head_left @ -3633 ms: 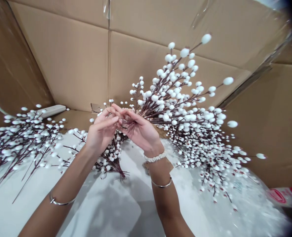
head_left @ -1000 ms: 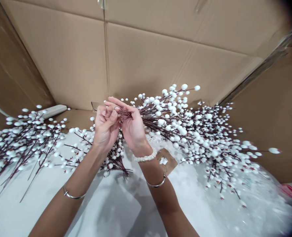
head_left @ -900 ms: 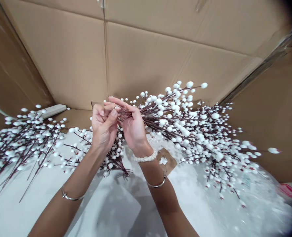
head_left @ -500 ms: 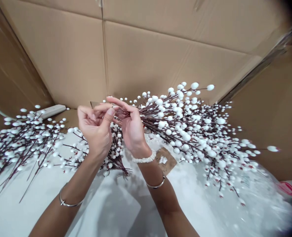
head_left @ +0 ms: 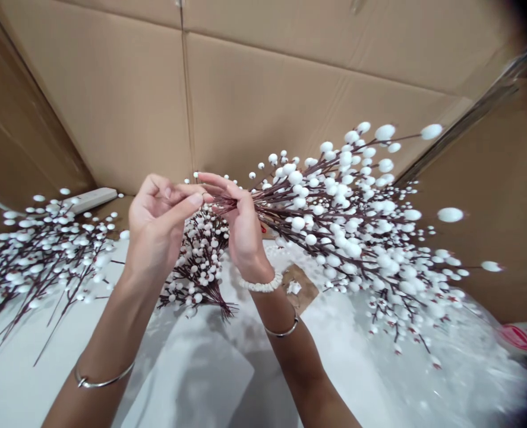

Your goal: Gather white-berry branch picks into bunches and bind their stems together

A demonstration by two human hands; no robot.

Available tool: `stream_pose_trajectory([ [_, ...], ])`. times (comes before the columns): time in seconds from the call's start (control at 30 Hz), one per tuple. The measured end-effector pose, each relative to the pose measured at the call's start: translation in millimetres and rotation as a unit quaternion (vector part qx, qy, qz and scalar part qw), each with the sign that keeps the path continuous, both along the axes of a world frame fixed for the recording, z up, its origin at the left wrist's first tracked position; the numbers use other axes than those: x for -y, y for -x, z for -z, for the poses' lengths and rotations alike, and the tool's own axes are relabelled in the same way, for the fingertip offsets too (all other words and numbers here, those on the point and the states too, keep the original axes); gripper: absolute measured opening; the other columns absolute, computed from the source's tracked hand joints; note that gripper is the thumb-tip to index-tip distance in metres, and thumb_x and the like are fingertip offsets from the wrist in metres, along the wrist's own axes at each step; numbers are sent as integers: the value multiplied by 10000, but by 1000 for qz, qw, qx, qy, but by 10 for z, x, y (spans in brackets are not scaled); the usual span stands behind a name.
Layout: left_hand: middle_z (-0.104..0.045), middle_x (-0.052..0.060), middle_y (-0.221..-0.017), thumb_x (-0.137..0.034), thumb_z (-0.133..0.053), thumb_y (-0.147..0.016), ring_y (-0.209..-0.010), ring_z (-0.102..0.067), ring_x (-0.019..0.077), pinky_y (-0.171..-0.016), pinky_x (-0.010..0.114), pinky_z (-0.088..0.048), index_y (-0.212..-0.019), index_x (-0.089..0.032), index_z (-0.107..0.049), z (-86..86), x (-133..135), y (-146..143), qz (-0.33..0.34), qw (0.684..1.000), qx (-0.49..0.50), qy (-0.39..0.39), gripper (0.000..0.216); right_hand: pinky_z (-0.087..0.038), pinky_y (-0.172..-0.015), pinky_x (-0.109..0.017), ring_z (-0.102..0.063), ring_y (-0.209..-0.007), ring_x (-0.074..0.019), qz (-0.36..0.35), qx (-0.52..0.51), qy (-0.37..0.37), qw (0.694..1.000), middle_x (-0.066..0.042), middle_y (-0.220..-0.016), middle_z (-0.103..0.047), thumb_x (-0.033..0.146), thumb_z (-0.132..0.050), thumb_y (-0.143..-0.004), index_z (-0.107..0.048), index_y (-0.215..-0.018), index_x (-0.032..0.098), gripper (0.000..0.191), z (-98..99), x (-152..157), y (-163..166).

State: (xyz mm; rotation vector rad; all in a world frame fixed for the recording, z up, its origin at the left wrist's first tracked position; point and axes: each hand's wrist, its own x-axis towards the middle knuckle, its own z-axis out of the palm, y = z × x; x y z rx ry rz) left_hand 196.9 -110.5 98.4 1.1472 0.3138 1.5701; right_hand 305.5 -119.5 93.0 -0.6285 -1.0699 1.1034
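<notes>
My right hand is closed around the dark stems of a bunch of white berry branches, whose berry heads fan out to the right. My left hand is at the cut ends of those stems, thumb and fingertips pinched together. What lies in that pinch is too small to make out. Below and between the hands, another gathered bunch of berry branches lies on the white surface, its stem ends toward me.
Loose berry branches spread at the left, by a white oblong object. A big cardboard box walls off the back. Beneath the right wrist is a brown paper piece. Clear plastic covers the right front.
My left hand has shifted a little left, its thumb straighter. The held bunch has turned and risen toward me, its berries appearing larger. More of the bunch lying below is uncovered.
</notes>
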Motion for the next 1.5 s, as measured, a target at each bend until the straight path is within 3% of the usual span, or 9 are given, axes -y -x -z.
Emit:
stream_pose_trajectory([
  [0.13,-711,58,-774,-203,-789,-753,-703,-633,145,-657,253,-491,-736,-186,-534,-63,6,101,41,998,-56,7,256,-502,-949,-324,-632,-1029,-174,5,6,-16,1000,-18,-956,-715,339,-325,-947,-704,-983,218,399,4,6,8],
  [0.4,-643,30,-729,-243,-725,-842,-781,-664,175,-725,277,-497,-778,-196,-522,30,-13,58,-28,991,-111,-70,218,-495,-921,-337,-637,-977,-183,-17,-22,15,999,-19,-936,-719,359,-320,-957,-719,-933,246,415,-38,43,-21],
  [0.67,-639,4,-705,-225,-753,-815,-788,-682,186,-720,296,-521,-815,-217,-532,48,-21,49,-42,992,-80,-89,222,-486,-958,-370,-622,-1029,-195,-46,-11,74,996,2,-992,-725,343,-301,-936,-716,-916,262,424,-86,83,-34],
  [0.97,-686,33,-732,-249,-776,-780,-764,-671,170,-670,263,-497,-776,-197,-535,-64,59,70,-3,998,-50,-44,246,-456,-992,-366,-619,-999,-197,26,41,-32,998,-10,-975,-718,378,-337,-952,-704,-997,246,393,5,29,-13],
  [1.1,-702,16,-766,-190,-754,-793,-750,-685,167,-709,283,-528,-810,-205,-511,-93,123,117,-25,995,-82,-52,245,-478,-910,-318,-601,-895,-172,48,57,-33,997,-11,-966,-686,354,-361,-935,-697,-987,232,361,-6,70,2],
  [1.23,-689,-19,-720,-147,-776,-767,-680,-683,154,-652,272,-536,-851,-219,-480,-108,169,163,-59,989,-127,-42,316,-484,-757,-286,-539,-696,-144,55,81,-17,995,5,-795,-605,358,-358,-947,-686,-972,240,349,-4,113,27],
  [1.5,-710,-42,-723,-156,-844,-712,-648,-667,130,-648,257,-536,-923,-247,-452,-109,135,186,-40,995,-82,-48,454,-455,-629,-269,-442,-540,-121,47,93,-20,994,31,-641,-500,359,-375,-963,-660,-968,246,306,2,129,57],
])
